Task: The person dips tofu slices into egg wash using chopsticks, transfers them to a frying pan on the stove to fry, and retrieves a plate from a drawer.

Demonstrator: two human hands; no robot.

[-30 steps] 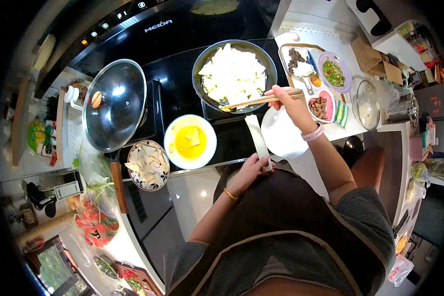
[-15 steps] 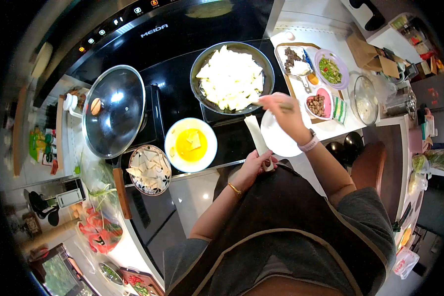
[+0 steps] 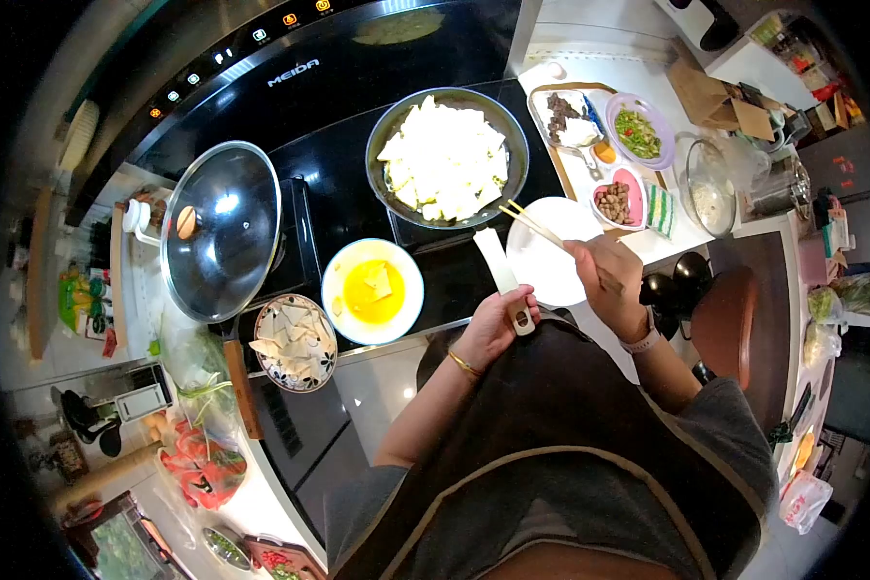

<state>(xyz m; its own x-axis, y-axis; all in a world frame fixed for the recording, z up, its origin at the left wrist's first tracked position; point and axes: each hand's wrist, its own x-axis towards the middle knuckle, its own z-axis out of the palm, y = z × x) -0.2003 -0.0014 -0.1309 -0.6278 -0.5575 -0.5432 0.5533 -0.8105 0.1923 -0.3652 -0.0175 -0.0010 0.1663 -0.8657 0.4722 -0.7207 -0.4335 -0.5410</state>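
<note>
My left hand (image 3: 498,326) is wrapped round the pale handle (image 3: 498,263) of a frying pan (image 3: 371,155) on the cooktop. Pale, whitish pieces of food (image 3: 444,159) are heaped in the pan. My right hand (image 3: 609,285) grips a pair of chopsticks (image 3: 533,226), their tips pointing left, just off the pan's lower right rim. Beneath the chopsticks is a white plate (image 3: 546,266). Left of the pan handle stands a bowl (image 3: 413,314) of yellow liquid (image 3: 369,290) with a flat pale piece in it.
A patterned bowl (image 3: 294,340) of triangular pale pieces sits by the cooktop's front edge. A large glass lid (image 3: 224,275) stands at the left. On the right are a tray (image 3: 575,169), a lilac bowl (image 3: 669,145) of green food, a pink dish (image 3: 634,198) and a glass bowl (image 3: 715,174).
My right hand has drawn back from the pan, down and to the right, with the chopsticks. My left hand stays on the pan handle. The whole view has shifted slightly.
</note>
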